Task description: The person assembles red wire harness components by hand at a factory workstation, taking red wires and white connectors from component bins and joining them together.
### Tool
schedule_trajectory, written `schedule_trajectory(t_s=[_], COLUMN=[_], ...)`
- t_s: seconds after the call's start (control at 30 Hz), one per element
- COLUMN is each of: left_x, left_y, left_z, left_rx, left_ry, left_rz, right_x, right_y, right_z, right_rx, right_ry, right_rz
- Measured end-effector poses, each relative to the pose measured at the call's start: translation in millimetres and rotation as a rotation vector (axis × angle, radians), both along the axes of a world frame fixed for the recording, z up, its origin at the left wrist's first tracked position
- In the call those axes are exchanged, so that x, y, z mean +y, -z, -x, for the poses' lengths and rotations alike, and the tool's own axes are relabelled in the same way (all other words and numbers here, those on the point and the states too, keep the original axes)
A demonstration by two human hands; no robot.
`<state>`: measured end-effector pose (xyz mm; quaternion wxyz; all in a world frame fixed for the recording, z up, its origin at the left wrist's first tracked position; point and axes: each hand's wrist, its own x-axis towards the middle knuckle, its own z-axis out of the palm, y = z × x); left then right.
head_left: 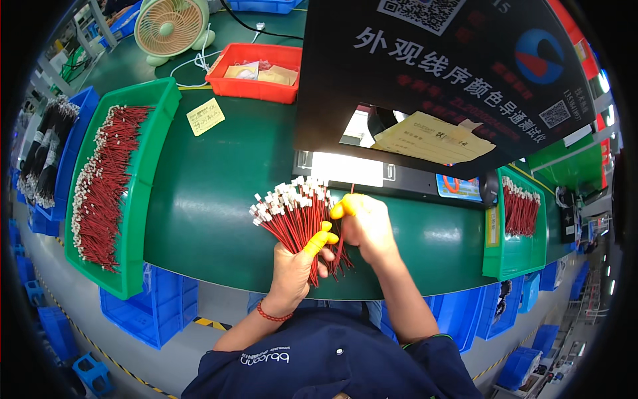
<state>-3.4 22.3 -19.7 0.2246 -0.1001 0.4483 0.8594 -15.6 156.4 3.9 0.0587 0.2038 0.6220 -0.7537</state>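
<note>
Left fingers (318,245) clasping white-tipped red-wire bundle (296,223), right fingers (351,203) pinching one wire (352,189); long green plastic tray (157,133) leftward likely awaiting, short green plastic tray (515,256) rightward likely filling.

Bright indoor light, white glare on the lit panel (345,169), curved fisheye edges, black corners

Your green table (219,166) stands on a grey floor (222,306), and striped tape (212,324) crosses that floor by the table's near edge. Left of the table, on your side, you have a blue stool (85,365). A metal frame (101,25) rises past the table's far left end. Right of the table, bright lamps (603,81) shine and blue bins (522,368) stand.
</note>
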Motion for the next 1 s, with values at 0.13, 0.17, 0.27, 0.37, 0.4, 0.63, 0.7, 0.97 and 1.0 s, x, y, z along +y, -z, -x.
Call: schedule_trajectory(t_s=[0.13,0.17,0.27,0.37,0.4,0.63,0.7,0.97,1.0], left_x=[-3.6,-4.8,-5.9,-5.9,-5.8,-6.0,-5.8,-2.5,-3.9], left_y=[-3.6,-3.5,-3.2,-3.0,-3.3,-2.3,-1.5,-4.1,-2.8], left_z=[1.0,1.2,3.5,4.6,4.8,5.2,5.2,0.6,1.1], left_rx=[0.030,0.044,0.034,-0.001,-0.023,-0.028,-0.043,-0.096,-0.079], left_ry=[0.017,0.011,-0.007,-0.028,-0.052,0.003,0.007,-0.017,-0.014], left_rz=[0.066,0.085,0.066,0.036,0.026,0.040,0.033,0.013,-0.020], right_x=[13.4,14.2,11.7,8.8,7.6,7.0,-3.8,1.1,4.1], right_y=[12.2,9.3,4.1,9.4,10.1,5.3,-4.7,1.9,2.7], right_z=[9.1,9.6,7.0,-0.1,1.6,1.3,-1.6,-1.8,1.4], right_rx=[-0.031,-0.049,-0.078,-0.025,-0.048,-0.053,-0.017,0.079,0.044], right_ry=[0.067,0.081,0.081,0.006,0.021,0.039,-0.008,0.036,0.040], right_rz=[0.230,0.237,0.214,0.276,0.297,0.109,-0.043,-0.219,-0.177])
